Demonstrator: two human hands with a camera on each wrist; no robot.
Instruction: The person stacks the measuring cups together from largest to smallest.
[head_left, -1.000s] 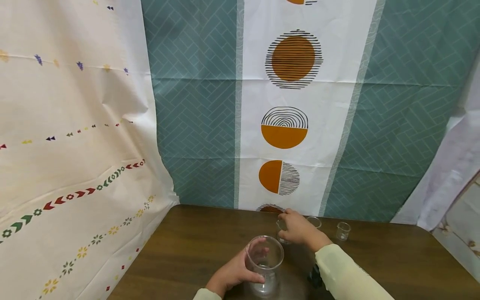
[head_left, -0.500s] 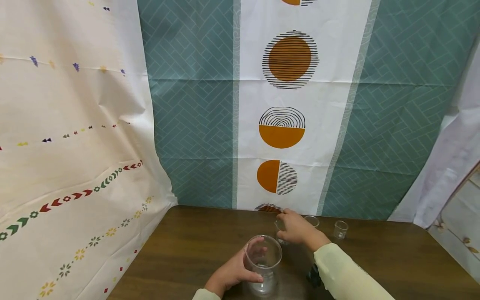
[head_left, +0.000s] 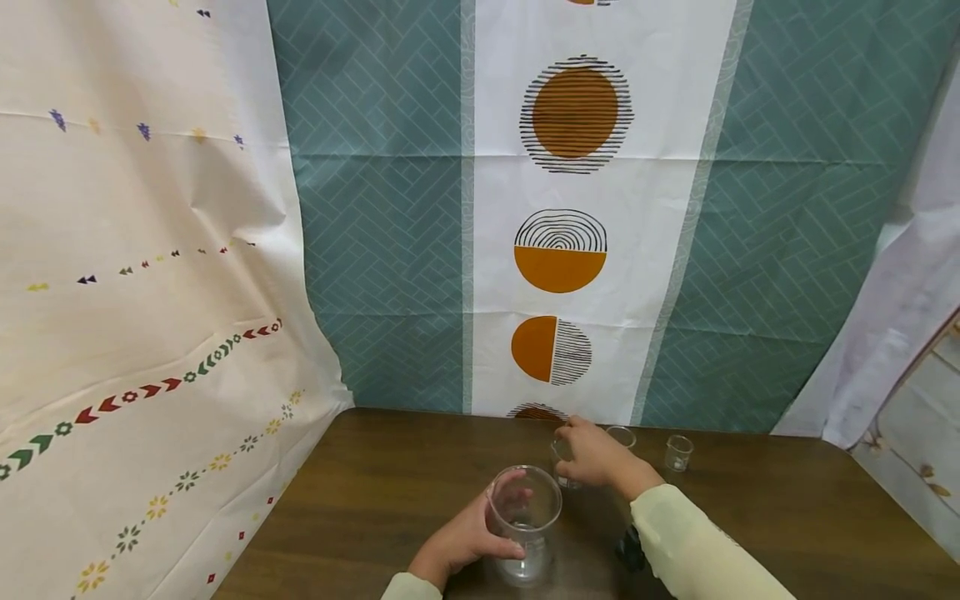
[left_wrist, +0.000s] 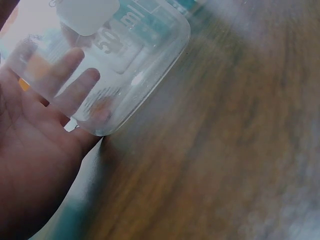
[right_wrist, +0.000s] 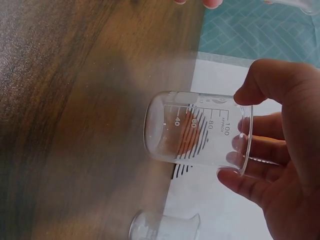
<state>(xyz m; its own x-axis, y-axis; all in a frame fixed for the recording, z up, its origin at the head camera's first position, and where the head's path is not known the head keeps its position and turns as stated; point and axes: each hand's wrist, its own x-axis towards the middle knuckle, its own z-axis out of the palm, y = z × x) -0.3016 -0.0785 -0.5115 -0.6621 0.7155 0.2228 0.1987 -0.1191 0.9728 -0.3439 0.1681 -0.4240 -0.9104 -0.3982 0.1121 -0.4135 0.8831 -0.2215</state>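
Only the head view shifted; my left hand (head_left: 474, 532) and right hand (head_left: 597, 457) keep gripping.
Left wraps the side of the big beaker (head_left: 537, 552), likely for steadiness; right pinches the rim of the smaller beaker (right_wrist: 197, 131) from above, probably because it's small, nearer the back edge of the table (head_left: 772, 500).

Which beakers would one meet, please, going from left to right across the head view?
Large beaker in the left hand → smaller beaker in the right hand → partly hidden beaker beyond the right hand → smallest-looking beaker.
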